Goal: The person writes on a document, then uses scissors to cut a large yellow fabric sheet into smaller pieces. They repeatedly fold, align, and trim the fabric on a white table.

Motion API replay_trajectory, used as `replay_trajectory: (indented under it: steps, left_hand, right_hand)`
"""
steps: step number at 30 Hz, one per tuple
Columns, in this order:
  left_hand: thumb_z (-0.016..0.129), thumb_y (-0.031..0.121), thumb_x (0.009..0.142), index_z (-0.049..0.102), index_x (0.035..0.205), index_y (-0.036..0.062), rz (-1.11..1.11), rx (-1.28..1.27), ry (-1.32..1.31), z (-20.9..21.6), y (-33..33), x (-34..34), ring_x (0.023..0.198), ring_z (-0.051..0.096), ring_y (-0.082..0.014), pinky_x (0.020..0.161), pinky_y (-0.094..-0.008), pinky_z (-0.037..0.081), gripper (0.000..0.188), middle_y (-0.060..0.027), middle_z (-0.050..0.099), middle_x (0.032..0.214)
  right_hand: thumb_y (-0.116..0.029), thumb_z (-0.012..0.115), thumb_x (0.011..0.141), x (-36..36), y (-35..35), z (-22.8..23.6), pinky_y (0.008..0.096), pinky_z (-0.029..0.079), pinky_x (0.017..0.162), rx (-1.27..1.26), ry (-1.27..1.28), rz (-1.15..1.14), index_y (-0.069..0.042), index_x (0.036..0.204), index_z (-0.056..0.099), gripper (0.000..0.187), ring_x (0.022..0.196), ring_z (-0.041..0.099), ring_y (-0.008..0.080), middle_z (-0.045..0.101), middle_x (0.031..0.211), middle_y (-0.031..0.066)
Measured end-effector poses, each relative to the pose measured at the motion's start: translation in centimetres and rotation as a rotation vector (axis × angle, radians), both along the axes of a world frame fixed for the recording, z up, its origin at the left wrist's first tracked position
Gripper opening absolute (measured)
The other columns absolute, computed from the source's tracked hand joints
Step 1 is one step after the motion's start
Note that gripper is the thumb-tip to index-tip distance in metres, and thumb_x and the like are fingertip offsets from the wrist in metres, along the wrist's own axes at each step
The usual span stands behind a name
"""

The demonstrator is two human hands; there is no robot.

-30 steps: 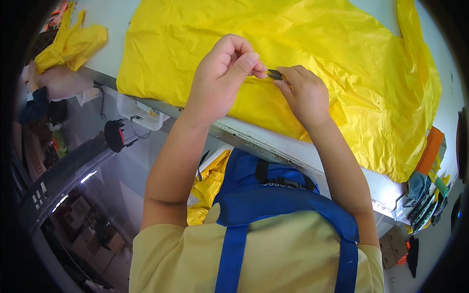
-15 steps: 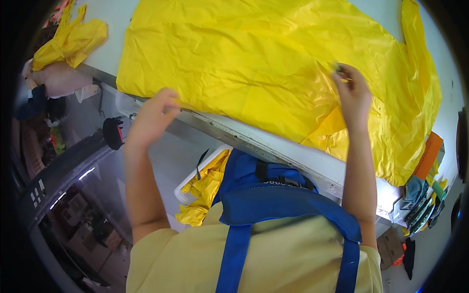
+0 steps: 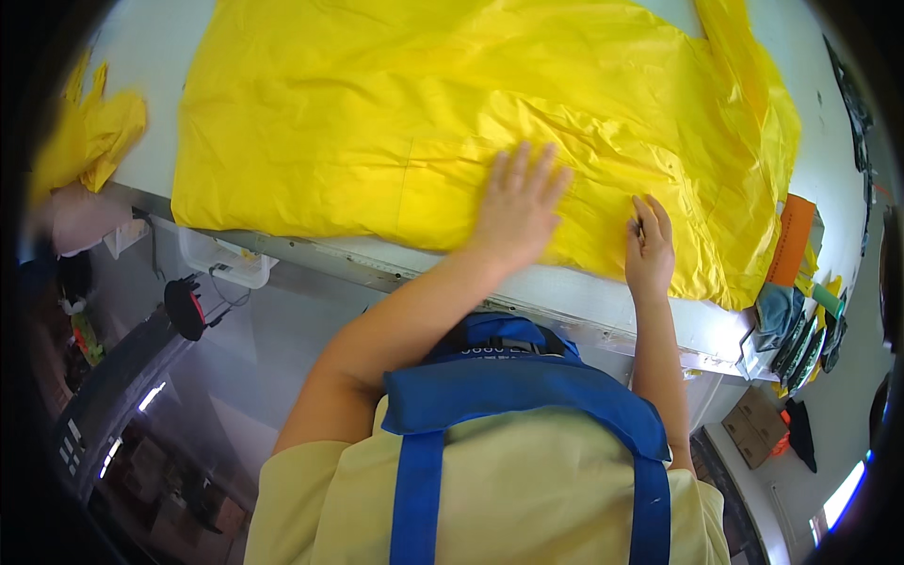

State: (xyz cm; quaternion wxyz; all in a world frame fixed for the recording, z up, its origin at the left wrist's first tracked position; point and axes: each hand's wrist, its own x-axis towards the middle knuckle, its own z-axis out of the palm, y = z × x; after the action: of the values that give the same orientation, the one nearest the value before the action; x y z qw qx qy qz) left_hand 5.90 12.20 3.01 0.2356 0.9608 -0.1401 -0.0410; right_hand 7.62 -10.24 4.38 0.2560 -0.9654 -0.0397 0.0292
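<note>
A large piece of thin, shiny yellow fabric (image 3: 311,141) lies spread over the white table, wrinkled toward its right side and reaching the near edge. My left hand (image 3: 521,207) rests on it, palm down with the fingers spread, a little right of the middle. Close by on the right, my right hand (image 3: 652,250) is at the near part of the fabric with its fingers curled together. A small dark thing shows between those fingers, too small to name. A faint seam or crease runs down the fabric left of my left hand.
The white table edge (image 3: 603,287) runs between me and the fabric. An orange card (image 3: 790,240) and folded dark cloths (image 3: 800,344) sit at the right end. A clear plastic bin (image 3: 226,259) is below the edge at left. Far left, another person handles yellow fabric (image 3: 113,132).
My left hand has moved right from the table edge and now lies flat on the fabric. My right hand has come down nearer the edge. The view has shifted.
</note>
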Motion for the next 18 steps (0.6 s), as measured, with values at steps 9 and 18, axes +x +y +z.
replay_trajectory:
  steps: [9, 18]
  left_hand:
    - [0.053, 0.036, 0.088, 0.039, 0.139, 0.0221, 0.050, 0.051, 0.025, 0.1, 4.3, -3.9, 0.136, 0.026, -0.0314, 0.109, -0.0561, 0.014, 0.055, -0.0135, 0.027, 0.148]
    - [0.052, 0.043, 0.088, 0.040, 0.139, 0.0266, 0.301, 0.201, -0.101, -1.2, 17.8, -5.5, 0.132, 0.025, -0.0450, 0.105, -0.0613, 0.017, 0.055, -0.0115, 0.027, 0.148]
  right_hand:
    - [-0.036, 0.051, 0.090, -0.7, -4.2, -2.4, 0.0386, 0.052, 0.069, -0.400, 0.156, -0.167, -0.029, 0.139, 0.039, 0.051, 0.092, 0.064, 0.0305, 0.027, 0.149, 0.0132]
    - [-0.036, 0.047, 0.092, -1.8, -6.1, -3.0, 0.0375, 0.052, 0.069, -0.456, 0.141, -0.129, -0.031, 0.140, 0.038, 0.049, 0.098, 0.062, 0.0301, 0.025, 0.151, 0.0058]
